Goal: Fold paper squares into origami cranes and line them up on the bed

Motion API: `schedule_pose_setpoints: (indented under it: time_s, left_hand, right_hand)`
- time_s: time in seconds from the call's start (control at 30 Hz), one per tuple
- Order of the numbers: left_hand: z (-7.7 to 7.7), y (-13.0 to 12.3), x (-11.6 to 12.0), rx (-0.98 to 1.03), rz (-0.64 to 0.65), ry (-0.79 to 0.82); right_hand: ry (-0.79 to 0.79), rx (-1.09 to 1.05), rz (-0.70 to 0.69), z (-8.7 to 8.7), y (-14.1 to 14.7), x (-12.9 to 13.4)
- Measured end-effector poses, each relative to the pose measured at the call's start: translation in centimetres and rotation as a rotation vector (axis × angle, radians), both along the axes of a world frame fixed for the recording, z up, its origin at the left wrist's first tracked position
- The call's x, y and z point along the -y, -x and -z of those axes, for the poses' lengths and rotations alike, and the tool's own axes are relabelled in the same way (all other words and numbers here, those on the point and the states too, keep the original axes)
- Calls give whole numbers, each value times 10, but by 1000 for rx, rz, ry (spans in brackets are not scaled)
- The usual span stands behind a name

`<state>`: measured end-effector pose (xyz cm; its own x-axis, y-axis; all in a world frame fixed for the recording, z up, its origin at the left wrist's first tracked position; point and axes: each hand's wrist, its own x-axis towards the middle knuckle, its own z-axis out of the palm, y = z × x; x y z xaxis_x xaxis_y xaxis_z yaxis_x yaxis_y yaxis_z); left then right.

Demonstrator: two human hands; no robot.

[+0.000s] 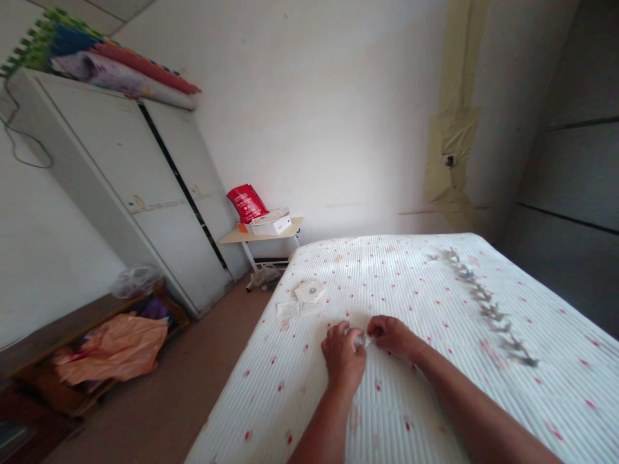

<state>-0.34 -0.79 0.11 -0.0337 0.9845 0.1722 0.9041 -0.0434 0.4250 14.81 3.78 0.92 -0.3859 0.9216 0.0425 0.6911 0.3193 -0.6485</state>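
Note:
Both hands are low over a white ribbed mattress (387, 399) with small red marks. My left hand (344, 354) has its fingers curled around a small pale, partly see-through item (367, 339) that is too small to name. The fingers of my right hand (391, 335) are pinched at the right side of that same item. Beyond my left hand, a whitish packet (310, 292) with a round mark lies on the mattress beside a printed paper strip (289, 310). On the right, a row of small greyish folded shapes (488, 306) runs diagonally.
A small table (235, 236) by the wall carries a red bag (247, 202) and a white box (271, 223). Grey cabinets (116, 154) stand at the left with rolled mats on top. An orange plastic bag (116, 348) lies on low wooden furniture at lower left.

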Motion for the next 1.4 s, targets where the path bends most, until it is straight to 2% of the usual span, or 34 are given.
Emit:
schedule_pose_setpoints:
  time_s: [0.27, 0.5, 0.87, 1.13, 1.4]
  left_hand:
    - [-2, -1, 1, -7, 8, 18]
    - [-4, -2, 2, -2, 1, 35]
    - [-6, -4, 3, -12, -2, 45]
    - [-5, -5, 2, 10, -6, 29]
    - [3, -3, 1, -1, 39, -26]
  right_hand:
    - [-82, -130, -92, 12, -8, 4]
    - [-103, -58, -72, 7, -5, 8]
    - [-115, -41, -132, 11, -6, 4]
    - [-53, -38, -112, -2, -5, 8]
    - [-64, 43, -46, 1, -2, 8]
